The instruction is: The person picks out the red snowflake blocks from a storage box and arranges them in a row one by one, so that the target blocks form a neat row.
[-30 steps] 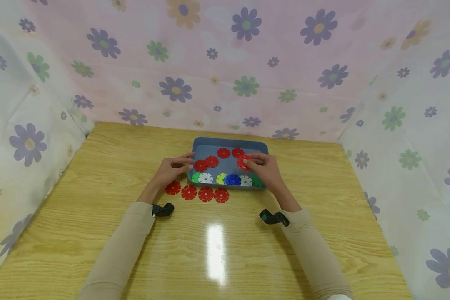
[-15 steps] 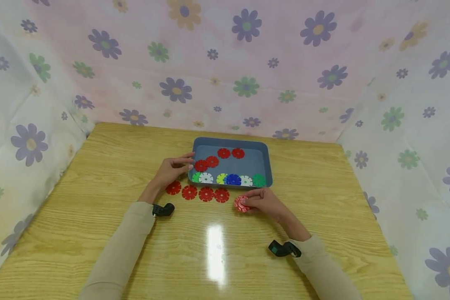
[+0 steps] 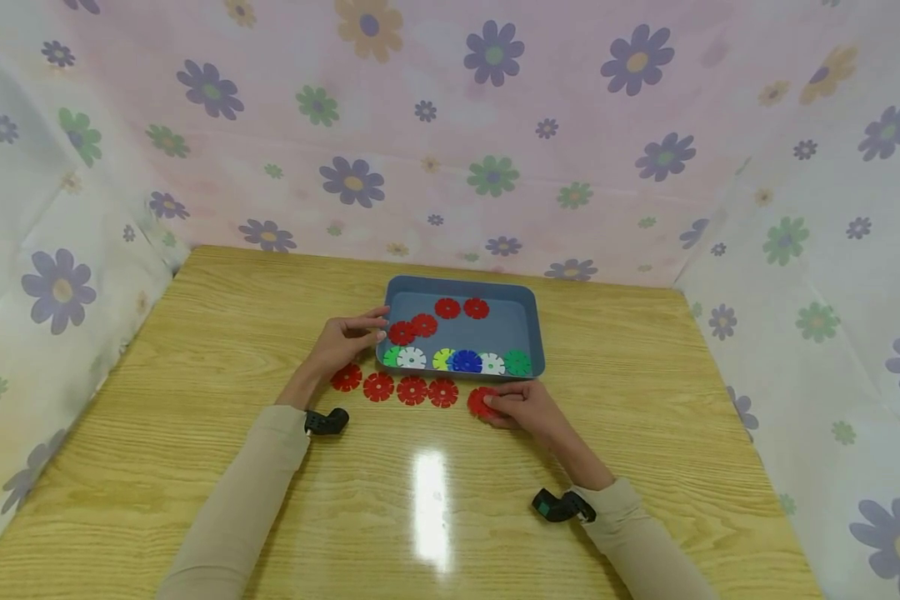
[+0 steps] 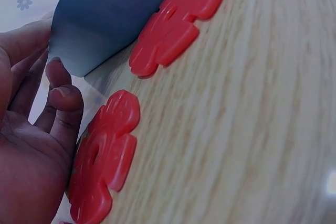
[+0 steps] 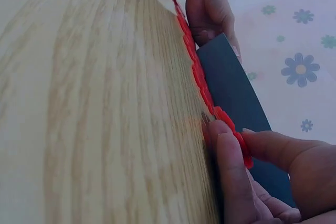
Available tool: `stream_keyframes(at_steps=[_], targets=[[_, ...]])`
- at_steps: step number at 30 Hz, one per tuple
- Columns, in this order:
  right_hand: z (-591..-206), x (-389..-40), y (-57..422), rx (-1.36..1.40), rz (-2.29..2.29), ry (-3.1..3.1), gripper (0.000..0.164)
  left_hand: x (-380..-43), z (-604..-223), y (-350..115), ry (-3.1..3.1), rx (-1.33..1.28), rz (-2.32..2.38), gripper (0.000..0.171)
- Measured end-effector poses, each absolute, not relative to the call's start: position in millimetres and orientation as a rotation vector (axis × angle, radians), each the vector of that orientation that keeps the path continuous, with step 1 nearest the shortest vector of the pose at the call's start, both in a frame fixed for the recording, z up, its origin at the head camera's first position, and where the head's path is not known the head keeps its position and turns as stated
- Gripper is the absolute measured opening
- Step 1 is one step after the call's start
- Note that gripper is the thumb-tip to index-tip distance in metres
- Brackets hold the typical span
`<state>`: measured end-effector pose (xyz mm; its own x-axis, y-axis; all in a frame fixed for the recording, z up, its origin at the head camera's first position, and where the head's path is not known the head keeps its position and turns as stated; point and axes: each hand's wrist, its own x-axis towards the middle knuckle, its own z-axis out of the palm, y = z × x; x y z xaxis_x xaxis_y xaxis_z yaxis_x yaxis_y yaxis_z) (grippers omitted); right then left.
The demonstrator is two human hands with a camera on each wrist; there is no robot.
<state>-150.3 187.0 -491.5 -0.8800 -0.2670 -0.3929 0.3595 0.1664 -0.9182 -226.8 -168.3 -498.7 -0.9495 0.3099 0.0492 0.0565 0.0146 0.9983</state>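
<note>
My right hand [image 3: 528, 410] pinches a red notched plastic disc [image 3: 480, 402] between thumb and fingers, low over the table in front of the tray. In the right wrist view, this red disc [image 5: 233, 132] is tilted, its edge near the wood. To its left, several red discs [image 3: 412, 390] lie in a row. My left hand [image 3: 342, 343] is at the left end of the blue-grey tray [image 3: 537, 333], fingers extended with the tips at its wall. In the left wrist view, one red disc [image 4: 102, 156] lies right beside that palm.
Inside the tray, several red discs [image 3: 447, 308] lie toward the back and left. Along its front wall are white discs [image 3: 411, 358], a yellow disc [image 3: 442, 358], a blue disc [image 3: 467, 361] and green discs [image 3: 517, 362]. Flowered cloth [image 3: 420, 208] surrounds the wooden table [image 3: 345, 500].
My right hand has come out of the tray with red disc material and moved toward me, to the right end of the row. My left hand has stayed at the tray's left end.
</note>
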Motion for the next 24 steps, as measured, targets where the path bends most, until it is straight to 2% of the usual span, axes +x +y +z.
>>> stream_keyframes(at_steps=[7,24], targets=[[-492.8,-150.1,190.0,0.088,-1.843,1.897,0.045,-226.1,-497.9,-168.1,2.077,0.392,2.065,0.035],[-488.9,-149.2,179.2,0.214,-1.837,1.955,0.033,-226.9,-499.7,-168.2,2.034,0.39,2.101,0.034]])
